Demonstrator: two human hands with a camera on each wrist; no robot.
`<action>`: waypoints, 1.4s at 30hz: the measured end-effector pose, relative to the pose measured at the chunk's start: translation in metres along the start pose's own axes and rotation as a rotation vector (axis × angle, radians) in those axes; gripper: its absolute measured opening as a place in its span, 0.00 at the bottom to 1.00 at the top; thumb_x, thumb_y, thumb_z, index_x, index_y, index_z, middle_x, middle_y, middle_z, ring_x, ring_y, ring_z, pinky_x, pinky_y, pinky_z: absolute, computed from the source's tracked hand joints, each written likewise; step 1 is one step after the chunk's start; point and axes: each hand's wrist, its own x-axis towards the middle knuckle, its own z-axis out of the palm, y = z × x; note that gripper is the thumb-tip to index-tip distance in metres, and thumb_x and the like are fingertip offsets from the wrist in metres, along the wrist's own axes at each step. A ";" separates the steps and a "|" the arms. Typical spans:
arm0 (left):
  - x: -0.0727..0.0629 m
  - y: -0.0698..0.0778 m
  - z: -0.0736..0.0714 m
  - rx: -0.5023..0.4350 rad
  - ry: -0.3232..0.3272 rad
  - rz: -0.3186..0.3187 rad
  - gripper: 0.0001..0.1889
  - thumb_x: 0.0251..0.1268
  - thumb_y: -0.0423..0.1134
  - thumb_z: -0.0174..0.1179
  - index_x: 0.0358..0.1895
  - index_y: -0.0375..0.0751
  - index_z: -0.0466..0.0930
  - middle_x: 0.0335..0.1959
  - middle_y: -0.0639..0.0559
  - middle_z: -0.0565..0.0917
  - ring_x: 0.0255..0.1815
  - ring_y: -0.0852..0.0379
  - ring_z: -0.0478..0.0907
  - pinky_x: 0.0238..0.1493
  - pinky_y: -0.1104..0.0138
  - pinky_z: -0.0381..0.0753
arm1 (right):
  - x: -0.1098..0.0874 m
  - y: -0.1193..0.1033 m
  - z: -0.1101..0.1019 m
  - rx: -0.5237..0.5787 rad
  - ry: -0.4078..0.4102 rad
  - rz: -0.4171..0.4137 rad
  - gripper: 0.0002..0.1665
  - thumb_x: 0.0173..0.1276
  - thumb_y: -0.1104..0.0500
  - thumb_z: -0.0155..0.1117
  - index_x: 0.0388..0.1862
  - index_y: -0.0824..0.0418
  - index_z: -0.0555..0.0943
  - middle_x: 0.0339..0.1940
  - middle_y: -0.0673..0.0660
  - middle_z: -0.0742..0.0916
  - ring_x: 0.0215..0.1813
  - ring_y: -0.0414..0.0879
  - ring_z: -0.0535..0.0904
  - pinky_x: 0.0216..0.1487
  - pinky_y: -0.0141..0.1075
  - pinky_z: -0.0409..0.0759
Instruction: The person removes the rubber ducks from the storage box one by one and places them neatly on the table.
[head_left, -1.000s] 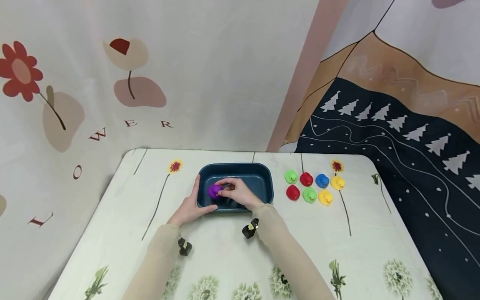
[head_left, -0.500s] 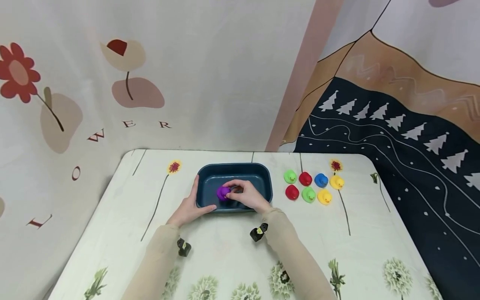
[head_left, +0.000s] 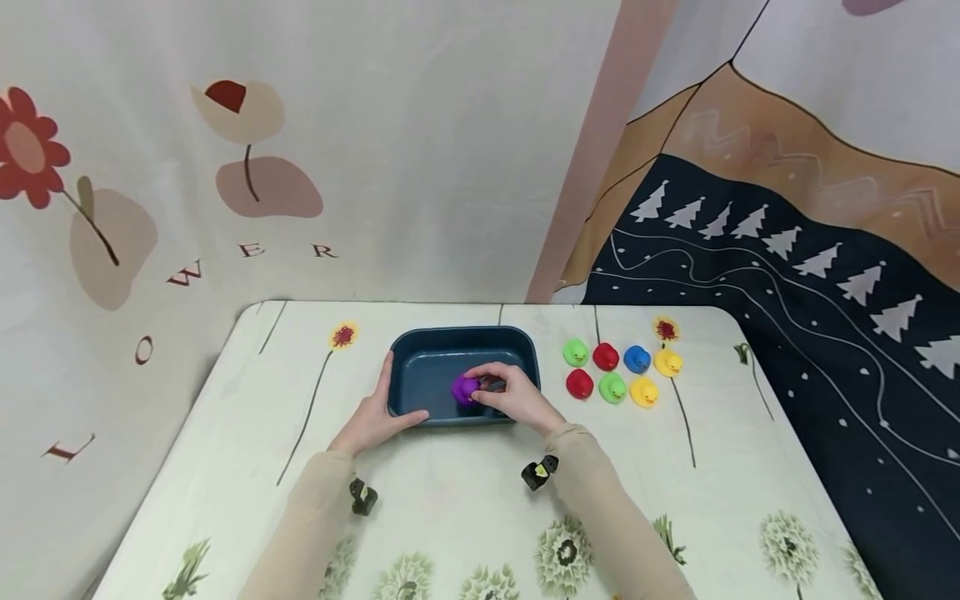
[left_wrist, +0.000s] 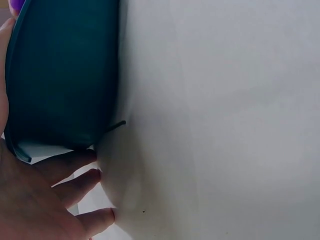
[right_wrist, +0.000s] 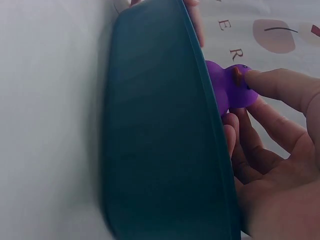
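Note:
A dark teal rectangular tray stands on the table. Over its inside, right of the middle, my right hand pinches a purple rubber duck between thumb and fingertips. The right wrist view shows the head of this purple duck above the tray's rim, a fingertip against it. My left hand lies against the tray's left front corner, fingers straight along the left side, thumb stretched along the front rim. In the left wrist view its spread fingers reach past the tray's end.
Right of the tray several rubber ducks sit in two rows: blue, red, green and yellow ones. A flower-printed cloth covers the table. A printed curtain hangs behind its back edge.
My right hand has moved the purple duck rightward across the tray, from its left part to right of the middle. The left hand keeps its place on the tray.

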 end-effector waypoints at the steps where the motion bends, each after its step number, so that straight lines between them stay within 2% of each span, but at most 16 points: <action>1: 0.000 0.000 0.000 0.002 0.001 0.006 0.61 0.57 0.58 0.67 0.76 0.59 0.21 0.71 0.24 0.55 0.62 0.28 0.67 0.62 0.40 0.63 | -0.001 0.001 -0.002 -0.001 0.003 -0.001 0.16 0.66 0.64 0.66 0.53 0.60 0.82 0.50 0.54 0.81 0.45 0.47 0.77 0.47 0.37 0.78; 10: -0.001 0.000 -0.001 0.005 0.003 0.021 0.62 0.56 0.60 0.67 0.76 0.58 0.21 0.69 0.23 0.57 0.60 0.29 0.69 0.61 0.41 0.65 | -0.016 0.002 -0.027 -0.010 0.040 0.053 0.18 0.66 0.63 0.66 0.55 0.57 0.82 0.51 0.54 0.81 0.47 0.49 0.76 0.47 0.38 0.78; 17: -0.002 0.001 -0.001 0.008 0.003 0.027 0.62 0.57 0.58 0.67 0.76 0.55 0.21 0.71 0.23 0.53 0.61 0.29 0.68 0.61 0.41 0.64 | -0.029 -0.001 -0.045 -0.025 0.087 0.077 0.18 0.66 0.62 0.66 0.55 0.57 0.82 0.49 0.54 0.81 0.47 0.49 0.75 0.47 0.39 0.77; 24: -0.001 0.001 -0.002 0.015 -0.002 0.027 0.62 0.57 0.59 0.66 0.76 0.55 0.21 0.71 0.24 0.53 0.61 0.28 0.68 0.61 0.40 0.65 | -0.042 0.000 -0.062 -0.012 0.117 0.111 0.20 0.68 0.64 0.64 0.58 0.64 0.80 0.54 0.60 0.81 0.51 0.53 0.76 0.51 0.39 0.77; 32: 0.001 0.001 -0.002 0.010 -0.005 0.032 0.61 0.57 0.59 0.66 0.76 0.56 0.21 0.72 0.24 0.52 0.61 0.28 0.68 0.61 0.40 0.65 | -0.065 -0.027 -0.086 0.006 0.135 0.107 0.20 0.67 0.69 0.61 0.58 0.71 0.77 0.53 0.67 0.81 0.47 0.60 0.77 0.44 0.38 0.78; 39: 0.000 0.000 -0.002 0.015 -0.005 0.030 0.61 0.58 0.58 0.66 0.76 0.56 0.21 0.74 0.27 0.48 0.63 0.27 0.66 0.61 0.39 0.63 | -0.071 0.012 -0.100 0.025 0.180 0.105 0.20 0.68 0.66 0.63 0.59 0.67 0.78 0.57 0.66 0.79 0.53 0.58 0.77 0.49 0.35 0.78; 42: 0.001 -0.001 -0.001 0.015 -0.003 0.029 0.61 0.57 0.59 0.66 0.76 0.57 0.21 0.74 0.28 0.47 0.63 0.27 0.65 0.61 0.39 0.63 | -0.077 0.014 -0.106 0.000 0.211 0.132 0.20 0.68 0.64 0.64 0.59 0.65 0.79 0.55 0.64 0.80 0.54 0.57 0.75 0.51 0.34 0.76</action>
